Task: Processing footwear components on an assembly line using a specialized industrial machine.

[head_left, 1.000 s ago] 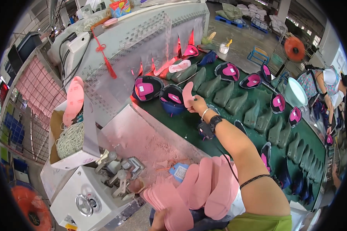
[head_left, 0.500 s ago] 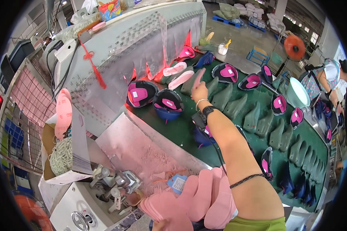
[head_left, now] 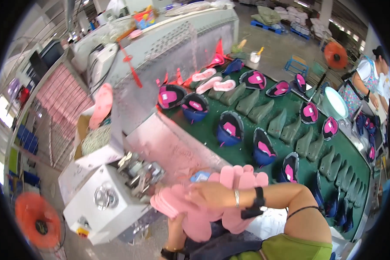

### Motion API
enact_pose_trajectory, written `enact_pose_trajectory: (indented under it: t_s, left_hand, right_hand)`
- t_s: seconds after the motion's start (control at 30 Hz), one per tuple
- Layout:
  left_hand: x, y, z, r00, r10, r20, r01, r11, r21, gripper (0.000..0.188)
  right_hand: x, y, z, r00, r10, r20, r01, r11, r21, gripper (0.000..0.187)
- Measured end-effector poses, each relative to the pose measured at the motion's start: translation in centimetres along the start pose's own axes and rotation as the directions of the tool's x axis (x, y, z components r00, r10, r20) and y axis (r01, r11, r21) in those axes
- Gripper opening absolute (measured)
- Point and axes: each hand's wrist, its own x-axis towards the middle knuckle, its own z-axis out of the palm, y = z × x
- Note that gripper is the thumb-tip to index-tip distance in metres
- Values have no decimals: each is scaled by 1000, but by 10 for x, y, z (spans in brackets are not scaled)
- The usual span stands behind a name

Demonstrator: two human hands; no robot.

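Head view: green worktop (head_left: 208,134), grey floor (head_left: 268,43); hands (head_left: 175,227) (head_left: 210,196): left clamped on pink insoles (head_left: 197,227), right unclear.

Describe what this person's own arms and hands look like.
The bare right hand has a pale bracelet and black wristband at its wrist; higher up, a thin dark cord and short green sleeve. The left hand, also bare, has a black strap below.

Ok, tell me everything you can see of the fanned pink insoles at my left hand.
The fanned pink insoles are thin, flat and round-ended, and look like matte foam. They overlap, with several layered edges showing on the left side. They spread out to the right of the white machine. Your left hand grips them from below; your blurred right hand crosses over them, contact unclear.
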Motion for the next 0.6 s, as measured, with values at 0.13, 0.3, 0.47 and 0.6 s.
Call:
enact_pose_trajectory:
  t_s: [0.13, 0.3, 0.47, 0.6]
  left_hand:
    - [-27, 2, -5, 1000, -28, -8, 28, 999, -35, 37]
    - [-74, 5, -37, 945, -262, 196, 274, 961, -34, 44]
    - [-115, -9, -59, 932, -315, 180, 343, 927, -153, 46]
    - [-118, -7, -65, 920, -358, 161, 373, 924, -78, 51]
  right_hand:
    - [-72, -34, 36, 979, 130, 156, -148, 983, 113, 38]
    - [-35, 27, 57, 998, 39, 56, -59, 912, 406, 38]
    - [64, 47, 94, 992, -51, -117, 53, 999, 10, 67]
    - [108, 26, 93, 976, 113, -187, -101, 992, 73, 68]
